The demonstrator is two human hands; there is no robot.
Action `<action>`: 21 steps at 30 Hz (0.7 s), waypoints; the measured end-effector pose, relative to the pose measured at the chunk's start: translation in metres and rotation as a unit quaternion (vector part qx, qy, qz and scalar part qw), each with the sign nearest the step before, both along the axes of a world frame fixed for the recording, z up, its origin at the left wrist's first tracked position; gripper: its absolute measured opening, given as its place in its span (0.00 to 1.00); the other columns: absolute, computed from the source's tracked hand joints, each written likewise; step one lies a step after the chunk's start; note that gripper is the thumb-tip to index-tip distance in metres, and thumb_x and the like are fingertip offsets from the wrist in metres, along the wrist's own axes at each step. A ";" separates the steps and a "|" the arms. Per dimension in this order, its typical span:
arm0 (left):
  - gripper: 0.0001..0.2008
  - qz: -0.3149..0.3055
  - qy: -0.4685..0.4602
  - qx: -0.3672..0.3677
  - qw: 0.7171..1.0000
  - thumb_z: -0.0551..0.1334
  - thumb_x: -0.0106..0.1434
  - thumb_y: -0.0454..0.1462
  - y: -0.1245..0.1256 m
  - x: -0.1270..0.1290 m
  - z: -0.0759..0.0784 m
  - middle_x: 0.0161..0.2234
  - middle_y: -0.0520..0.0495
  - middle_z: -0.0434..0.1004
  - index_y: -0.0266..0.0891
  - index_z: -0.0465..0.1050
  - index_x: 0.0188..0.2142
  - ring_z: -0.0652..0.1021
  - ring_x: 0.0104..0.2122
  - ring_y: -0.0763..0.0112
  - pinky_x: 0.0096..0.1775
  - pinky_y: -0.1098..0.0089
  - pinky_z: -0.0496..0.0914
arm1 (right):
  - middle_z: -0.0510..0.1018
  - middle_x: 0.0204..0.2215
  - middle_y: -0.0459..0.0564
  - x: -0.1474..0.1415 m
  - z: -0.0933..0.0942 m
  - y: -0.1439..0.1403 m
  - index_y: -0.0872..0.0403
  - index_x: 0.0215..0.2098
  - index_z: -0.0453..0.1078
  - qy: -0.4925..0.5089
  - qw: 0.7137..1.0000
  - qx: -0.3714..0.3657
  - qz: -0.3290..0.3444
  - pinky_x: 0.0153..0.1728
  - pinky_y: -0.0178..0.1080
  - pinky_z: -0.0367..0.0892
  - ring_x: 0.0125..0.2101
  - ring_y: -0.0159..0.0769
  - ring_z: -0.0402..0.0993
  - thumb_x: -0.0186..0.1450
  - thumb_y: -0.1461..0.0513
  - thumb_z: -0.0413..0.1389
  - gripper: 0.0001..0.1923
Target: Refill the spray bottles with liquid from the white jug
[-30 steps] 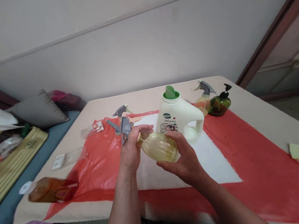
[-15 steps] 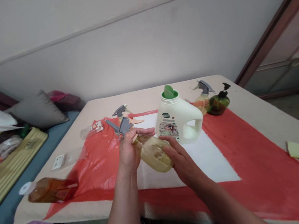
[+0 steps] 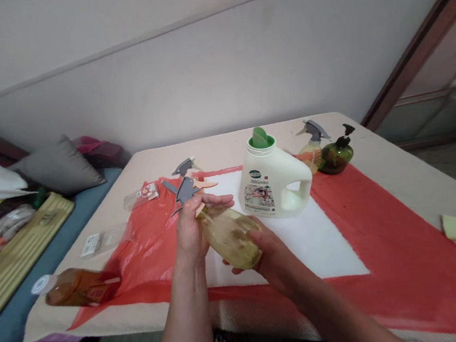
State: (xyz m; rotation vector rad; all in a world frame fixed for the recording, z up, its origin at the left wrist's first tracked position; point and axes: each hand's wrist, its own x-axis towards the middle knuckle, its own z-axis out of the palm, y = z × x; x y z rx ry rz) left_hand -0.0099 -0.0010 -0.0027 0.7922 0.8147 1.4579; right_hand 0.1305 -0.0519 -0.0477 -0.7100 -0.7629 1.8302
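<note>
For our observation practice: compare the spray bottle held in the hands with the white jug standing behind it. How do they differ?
The spray bottle is clear yellow plastic; the jug is solid creamy white. The spray bottle is tilted, gripped by the left hand and right hand; the jug stands upright, untouched. The spray bottle has a grey trigger top; the jug has a green cap. Both are plastic containers.

A pale wall [image 3: 217, 79] with a slanting ridge stood behind the beige table [image 3: 397, 173]. To the left ran a blue couch [image 3: 7, 328] (a grey cushion [image 3: 61, 168] on it); a brown-framed door [image 3: 427, 77] stood at the right.
</note>
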 end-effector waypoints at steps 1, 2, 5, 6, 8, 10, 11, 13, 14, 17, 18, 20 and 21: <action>0.15 -0.012 -0.002 -0.002 1.000 0.60 0.58 0.43 -0.001 0.000 0.001 0.32 0.37 0.84 0.34 0.79 0.27 0.83 0.33 0.59 0.40 0.62 0.75 | 0.76 0.40 0.49 0.000 0.001 0.000 0.49 0.50 0.62 0.022 0.998 -0.035 0.037 0.26 0.34 0.71 0.32 0.37 0.78 0.53 0.46 0.66 0.33; 0.15 -0.020 -0.002 -0.004 1.000 0.60 0.57 0.43 -0.001 0.000 0.001 0.32 0.37 0.84 0.34 0.79 0.27 0.83 0.33 0.58 0.40 0.62 0.75 | 0.77 0.38 0.50 0.000 0.001 0.000 0.51 0.50 0.64 0.047 0.994 -0.068 0.075 0.23 0.34 0.70 0.29 0.38 0.78 0.56 0.42 0.62 0.33; 0.13 -0.011 0.001 -0.011 1.000 0.60 0.57 0.42 -0.002 0.002 0.002 0.31 0.38 0.84 0.35 0.78 0.25 0.83 0.31 0.60 0.37 0.63 0.75 | 0.79 0.34 0.52 -0.001 0.002 0.000 0.55 0.50 0.67 0.099 0.978 -0.121 0.135 0.21 0.31 0.69 0.26 0.39 0.79 0.57 0.37 0.57 0.35; 0.13 0.003 0.000 -0.014 1.000 0.60 0.56 0.42 -0.002 0.003 0.002 0.30 0.39 0.84 0.35 0.77 0.24 0.83 0.30 0.60 0.36 0.64 0.75 | 0.80 0.34 0.52 -0.001 0.002 0.001 0.55 0.50 0.67 0.104 0.978 -0.122 0.136 0.21 0.31 0.69 0.26 0.38 0.80 0.57 0.37 0.57 0.35; 0.12 0.041 -0.006 -0.026 0.999 0.60 0.55 0.42 -0.002 0.007 0.001 0.27 0.40 0.83 0.37 0.74 0.21 0.82 0.28 0.62 0.34 0.65 0.74 | 0.80 0.34 0.52 -0.001 0.001 0.002 0.54 0.50 0.68 0.089 0.981 -0.116 0.131 0.21 0.31 0.70 0.26 0.38 0.79 0.58 0.37 0.56 0.35; 0.12 0.073 -0.017 -0.043 0.996 0.60 0.54 0.42 -0.002 0.010 0.001 0.25 0.42 0.82 0.37 0.72 0.19 0.82 0.27 0.63 0.33 0.66 0.74 | 0.79 0.35 0.53 0.000 -0.001 0.004 0.54 0.50 0.67 0.042 0.987 -0.104 0.114 0.21 0.32 0.70 0.27 0.39 0.79 0.59 0.35 0.52 0.37; 0.13 0.085 -0.020 -0.051 0.995 0.60 0.54 0.42 -0.002 0.011 0.000 0.24 0.42 0.82 0.38 0.71 0.19 0.81 0.27 0.63 0.33 0.66 0.74 | 0.79 0.36 0.54 0.001 -0.002 0.005 0.54 0.50 0.67 0.008 0.991 -0.093 0.092 0.21 0.33 0.70 0.28 0.39 0.78 0.61 0.34 0.49 0.37; 0.12 0.111 -0.017 -0.065 0.991 0.61 0.53 0.43 -0.001 0.013 -0.001 0.24 0.42 0.82 0.38 0.71 0.18 0.81 0.27 0.63 0.33 0.66 0.74 | 0.77 0.40 0.54 0.003 -0.003 0.006 0.53 0.50 0.65 -0.069 0.996 -0.043 0.032 0.25 0.35 0.72 0.32 0.38 0.76 0.61 0.34 0.49 0.36; 0.12 0.123 -0.014 -0.072 0.990 0.61 0.53 0.43 0.000 0.014 -0.001 0.24 0.42 0.82 0.38 0.70 0.18 0.81 0.27 0.63 0.33 0.66 0.74 | 0.76 0.42 0.53 0.004 -0.003 0.006 0.51 0.51 0.64 -0.107 0.994 -0.003 0.002 0.28 0.37 0.73 0.35 0.38 0.75 0.60 0.35 0.53 0.35; 0.12 0.139 -0.015 -0.095 0.986 0.62 0.52 0.43 0.002 0.013 0.000 0.24 0.43 0.82 0.38 0.69 0.19 0.82 0.28 0.62 0.35 0.65 0.74 | 0.73 0.46 0.51 0.004 -0.006 0.003 0.48 0.55 0.57 -0.212 0.970 0.111 -0.051 0.39 0.42 0.73 0.41 0.41 0.73 0.51 0.46 0.68 0.41; 0.12 0.137 -0.017 -0.100 0.985 0.62 0.52 0.43 0.002 0.013 0.000 0.24 0.44 0.82 0.39 0.69 0.19 0.82 0.28 0.62 0.35 0.64 0.74 | 0.72 0.47 0.51 0.003 -0.008 0.001 0.48 0.57 0.56 -0.249 0.956 0.141 -0.066 0.42 0.44 0.73 0.43 0.42 0.72 0.49 0.49 0.70 0.43; 0.12 0.135 -0.017 -0.106 0.985 0.62 0.52 0.44 0.002 0.012 0.000 0.25 0.44 0.82 0.39 0.69 0.19 0.82 0.29 0.62 0.36 0.64 0.74 | 0.70 0.50 0.54 0.000 -0.013 -0.002 0.46 0.59 0.53 -0.330 0.911 0.217 -0.121 0.46 0.49 0.73 0.46 0.46 0.72 0.50 0.53 0.70 0.45; 0.12 0.139 -0.016 -0.109 0.984 0.62 0.52 0.43 0.003 0.012 0.000 0.25 0.44 0.82 0.39 0.69 0.20 0.82 0.29 0.62 0.36 0.64 0.74 | 0.68 0.53 0.55 -0.001 -0.016 -0.003 0.46 0.60 0.52 -0.368 0.875 0.273 -0.157 0.47 0.51 0.72 0.49 0.48 0.71 0.51 0.55 0.70 0.45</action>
